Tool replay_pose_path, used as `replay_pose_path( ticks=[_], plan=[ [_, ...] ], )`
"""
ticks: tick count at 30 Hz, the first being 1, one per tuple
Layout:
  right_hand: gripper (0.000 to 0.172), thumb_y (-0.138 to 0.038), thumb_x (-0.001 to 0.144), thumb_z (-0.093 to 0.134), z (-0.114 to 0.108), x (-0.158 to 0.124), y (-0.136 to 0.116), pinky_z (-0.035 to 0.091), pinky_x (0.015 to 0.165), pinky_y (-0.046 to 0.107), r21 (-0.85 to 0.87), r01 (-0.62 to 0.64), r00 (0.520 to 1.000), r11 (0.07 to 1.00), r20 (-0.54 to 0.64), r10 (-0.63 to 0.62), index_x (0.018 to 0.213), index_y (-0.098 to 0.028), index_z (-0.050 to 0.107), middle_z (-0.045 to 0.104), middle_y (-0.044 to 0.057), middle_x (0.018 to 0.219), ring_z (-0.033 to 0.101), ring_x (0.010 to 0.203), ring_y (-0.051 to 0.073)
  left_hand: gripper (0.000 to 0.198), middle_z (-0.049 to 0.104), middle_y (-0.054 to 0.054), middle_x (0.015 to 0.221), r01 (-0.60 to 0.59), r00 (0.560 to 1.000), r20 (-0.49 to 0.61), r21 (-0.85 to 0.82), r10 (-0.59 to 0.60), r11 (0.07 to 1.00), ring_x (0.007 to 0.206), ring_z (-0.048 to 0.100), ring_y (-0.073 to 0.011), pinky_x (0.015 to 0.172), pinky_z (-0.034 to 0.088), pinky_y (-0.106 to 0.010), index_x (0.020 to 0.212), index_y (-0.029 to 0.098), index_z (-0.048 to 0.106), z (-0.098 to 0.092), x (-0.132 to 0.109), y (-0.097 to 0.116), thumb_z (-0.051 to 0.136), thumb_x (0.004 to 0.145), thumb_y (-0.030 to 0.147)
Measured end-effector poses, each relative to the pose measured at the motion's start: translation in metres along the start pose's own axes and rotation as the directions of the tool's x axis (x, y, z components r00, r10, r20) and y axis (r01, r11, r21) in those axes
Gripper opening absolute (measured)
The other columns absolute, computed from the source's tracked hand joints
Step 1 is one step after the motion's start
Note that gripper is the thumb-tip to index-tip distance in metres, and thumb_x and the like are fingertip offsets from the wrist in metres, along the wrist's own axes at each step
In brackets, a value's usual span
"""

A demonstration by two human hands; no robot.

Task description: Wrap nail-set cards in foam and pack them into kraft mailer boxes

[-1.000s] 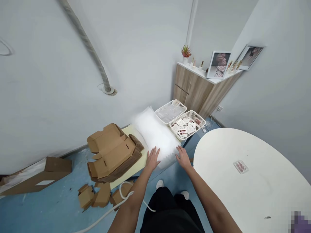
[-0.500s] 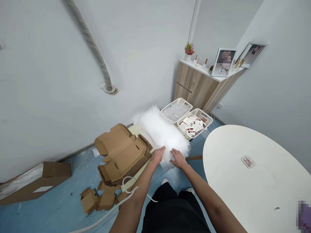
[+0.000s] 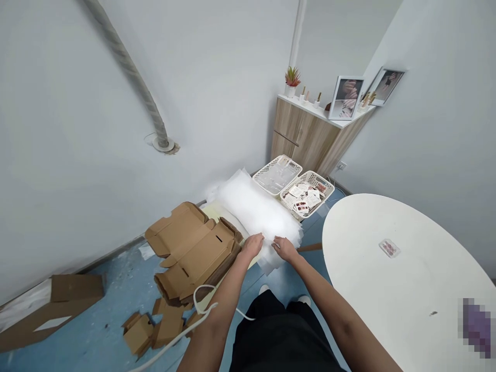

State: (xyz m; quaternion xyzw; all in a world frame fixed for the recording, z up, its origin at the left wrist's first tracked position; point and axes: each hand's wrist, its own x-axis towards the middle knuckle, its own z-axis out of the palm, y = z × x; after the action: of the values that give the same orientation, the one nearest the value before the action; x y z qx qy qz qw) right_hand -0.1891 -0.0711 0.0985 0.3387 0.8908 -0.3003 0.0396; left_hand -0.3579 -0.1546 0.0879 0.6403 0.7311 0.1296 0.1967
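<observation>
My left-hand guess is the person's left hand point(image 3: 251, 246) and right hand point(image 3: 285, 249) are nearly touching on the near edge of a bubble wrap pile point(image 3: 256, 212), can't tell if pinching or pressing. It lies on a pale yellow board point(image 3: 219, 211), flattened cardboard boxes point(image 3: 194, 253) kept within easy reach beside it.

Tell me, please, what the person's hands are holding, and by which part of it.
The left hand and the right hand both appear to pinch the puffy, translucent white plastic wrap at its near edge, side by side.
</observation>
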Motion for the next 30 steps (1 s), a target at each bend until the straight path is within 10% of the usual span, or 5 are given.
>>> replay_pose_path(
  ticks=[12,18,25,30],
  plan=[
    [0.036,-0.019,0.088,0.046,-0.039,0.007,0.005,0.041,0.105,0.040,0.246,0.105,0.951,0.964,-0.310,-0.025,0.116,-0.023,0.068,0.065,0.006,0.126,0.057,0.119,0.021,0.033,0.070,-0.006,0.112,-0.101,0.972,-0.220,-0.072,0.083,0.992,0.104,0.063,-0.0200,0.099,0.046,-0.037,0.117,0.021,0.062,-0.041,0.015,0.036,0.039,0.093,0.019],
    [0.041,-0.027,0.094,0.036,-0.077,-0.007,0.017,0.040,0.107,0.040,0.373,0.061,0.975,0.926,-0.222,0.025,0.126,-0.024,0.062,0.059,0.004,0.135,0.054,0.125,0.021,0.062,0.057,-0.006,0.136,-0.116,0.959,-0.260,-0.005,0.110,0.993,0.131,0.046,-0.0199,0.119,0.022,-0.046,0.136,0.021,0.048,-0.048,0.022,0.038,0.040,0.078,0.003],
    [0.047,-0.016,0.088,0.037,-0.066,-0.015,0.024,0.038,0.109,0.037,0.262,0.041,0.996,0.964,-0.090,-0.018,0.127,-0.018,0.062,0.058,0.008,0.136,0.052,0.127,0.021,0.068,0.037,-0.011,0.152,0.215,0.867,-0.394,-0.257,-0.305,0.942,0.144,0.027,-0.0237,0.117,0.031,-0.045,0.145,0.015,0.035,-0.015,0.024,0.016,0.042,0.077,0.007],
    [0.051,-0.013,0.075,0.051,-0.031,-0.017,0.028,0.037,0.109,0.041,0.080,0.005,0.999,0.997,0.032,-0.008,0.124,-0.016,0.065,0.058,0.011,0.135,0.050,0.129,0.027,0.062,0.042,-0.016,0.149,0.364,0.905,-0.140,-0.228,-0.401,0.903,0.141,0.033,-0.0284,0.114,0.033,-0.044,0.141,0.012,0.041,0.030,0.007,0.014,0.046,0.079,0.015]
  ],
)
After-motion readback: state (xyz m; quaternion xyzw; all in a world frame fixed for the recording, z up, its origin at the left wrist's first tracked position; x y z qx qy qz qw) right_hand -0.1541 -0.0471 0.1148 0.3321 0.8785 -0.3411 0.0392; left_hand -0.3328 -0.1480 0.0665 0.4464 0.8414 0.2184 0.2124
